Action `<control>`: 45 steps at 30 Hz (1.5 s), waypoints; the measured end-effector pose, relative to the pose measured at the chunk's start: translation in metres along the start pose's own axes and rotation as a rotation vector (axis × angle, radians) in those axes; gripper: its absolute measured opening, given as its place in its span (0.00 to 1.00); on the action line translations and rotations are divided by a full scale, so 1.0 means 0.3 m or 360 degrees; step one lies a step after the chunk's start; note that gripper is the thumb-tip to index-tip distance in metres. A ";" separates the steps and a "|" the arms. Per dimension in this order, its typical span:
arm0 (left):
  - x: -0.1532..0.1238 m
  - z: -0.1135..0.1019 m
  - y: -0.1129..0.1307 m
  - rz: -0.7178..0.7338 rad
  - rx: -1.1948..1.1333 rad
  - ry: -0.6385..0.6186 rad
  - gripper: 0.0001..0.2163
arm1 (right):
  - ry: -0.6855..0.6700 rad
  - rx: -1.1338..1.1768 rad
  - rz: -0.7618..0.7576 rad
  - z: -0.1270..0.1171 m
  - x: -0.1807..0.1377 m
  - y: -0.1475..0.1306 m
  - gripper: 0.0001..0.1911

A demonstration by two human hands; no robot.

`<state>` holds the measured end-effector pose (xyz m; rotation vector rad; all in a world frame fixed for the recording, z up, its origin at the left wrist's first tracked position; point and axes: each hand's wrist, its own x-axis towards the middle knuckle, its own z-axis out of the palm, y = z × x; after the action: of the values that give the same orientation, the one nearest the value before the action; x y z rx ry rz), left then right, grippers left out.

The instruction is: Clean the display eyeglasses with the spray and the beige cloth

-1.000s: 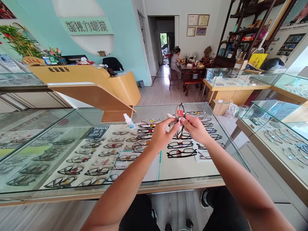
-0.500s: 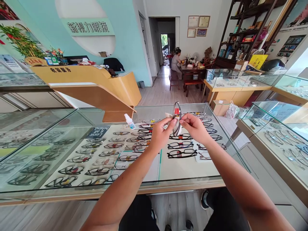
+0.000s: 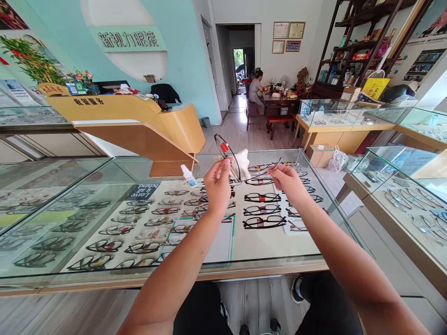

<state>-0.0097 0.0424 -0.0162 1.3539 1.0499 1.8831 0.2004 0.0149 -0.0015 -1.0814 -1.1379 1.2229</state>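
Note:
My left hand [image 3: 219, 182] is closed on a pair of dark-rimmed eyeglasses [image 3: 224, 147] that has a red sticker on one lens. A white cloth [image 3: 243, 163] lies behind the rims, bunched by my left fingers; how it is gripped is partly hidden. My right hand [image 3: 283, 177] pinches one temple of the same glasses, which is unfolded toward the right. Both hands are raised above a glass display counter [image 3: 279, 253]. A small white spray bottle [image 3: 188, 176] stands on the glass, left of my left hand.
Rows of eyeglasses [image 3: 261, 210] lie under the counter glass. Another display case [image 3: 401, 186] is to the right. Beyond are a wooden reception desk [image 3: 178, 125], a cardboard box [image 3: 319, 156] and a person [image 3: 256, 90] seated at a dark table [image 3: 279, 100].
My hands have moved apart, the left going left and the right slightly right. The glasses have turned from edge-on to tilted, with a temple now extended, and more of the cloth shows.

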 end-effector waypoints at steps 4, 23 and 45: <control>-0.007 0.000 0.006 0.0133 0.0128 0.0018 0.20 | -0.0153 -0.0152 0.0129 -0.001 -0.010 0.004 0.17; -0.058 -0.012 0.007 0.0687 0.0912 -0.0359 0.16 | -0.0423 -0.0222 -0.0362 0.045 -0.049 0.036 0.38; -0.090 0.005 0.048 0.0532 0.0717 -0.0574 0.15 | -0.0181 -0.0652 -0.0735 0.065 -0.064 0.044 0.16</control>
<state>-0.0002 0.0134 -0.0167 2.1500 1.1507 1.5766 0.1793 -0.0037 -0.0132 -0.9737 -1.6666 0.7096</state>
